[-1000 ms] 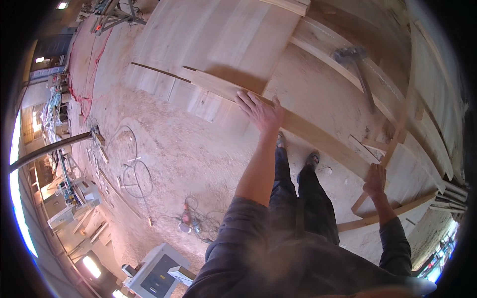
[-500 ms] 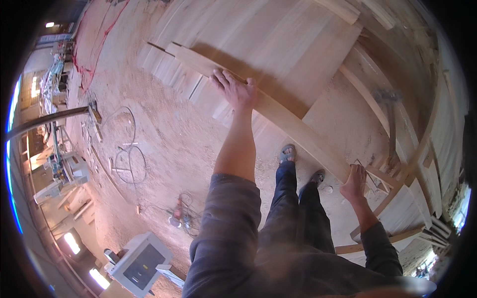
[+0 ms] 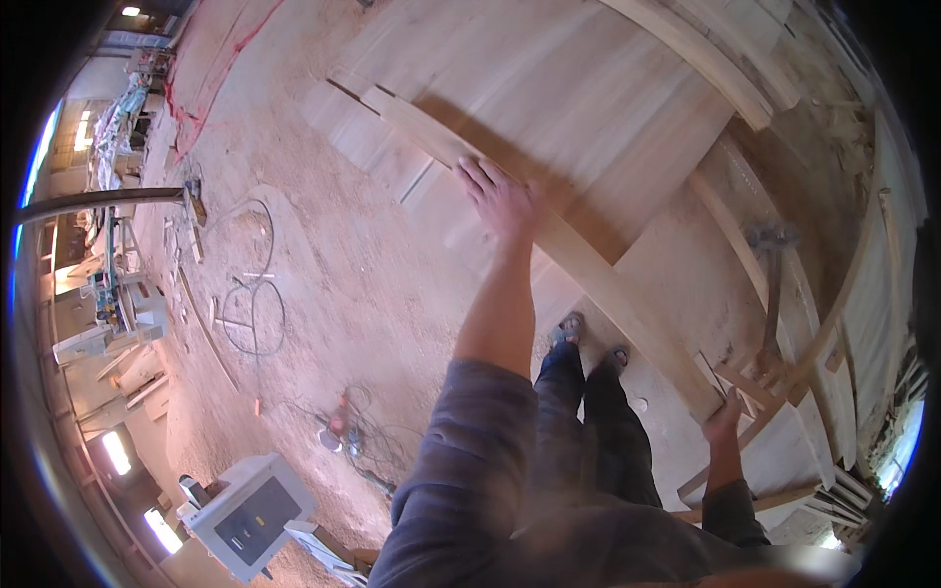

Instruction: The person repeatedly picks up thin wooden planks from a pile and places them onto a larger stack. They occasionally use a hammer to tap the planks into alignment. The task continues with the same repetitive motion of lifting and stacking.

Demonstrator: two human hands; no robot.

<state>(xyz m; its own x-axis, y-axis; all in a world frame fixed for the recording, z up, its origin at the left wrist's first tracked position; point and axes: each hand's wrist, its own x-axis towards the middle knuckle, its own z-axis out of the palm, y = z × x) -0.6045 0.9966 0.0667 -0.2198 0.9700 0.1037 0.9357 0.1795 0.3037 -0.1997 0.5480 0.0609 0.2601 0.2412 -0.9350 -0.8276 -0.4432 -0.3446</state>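
A long pale wooden plank (image 3: 627, 304) runs slantwise from the far left to the near right, its far part above a wide wooden panel (image 3: 578, 88). My left hand (image 3: 502, 201) lies across the plank's far half with the fingers bent over it; the thumb is hard to make out. At the near end, my right hand (image 3: 723, 419) is closed around the plank's end, its fingers partly hidden. A dark slot (image 3: 418, 182) shows beside the plank at the panel's left side.
Curved wooden pieces (image 3: 730, 230) and a hammer-like tool (image 3: 772, 240) are at the right. A corded power tool (image 3: 338, 426) and a looped cable (image 3: 282, 314) lie on the dusty floor to the left. A grey-white machine (image 3: 260, 514) stands at lower left.
The whole view has shifted. The plank's near end, with my right hand on it, has come a little closer to me. Both hands keep their places along the plank.
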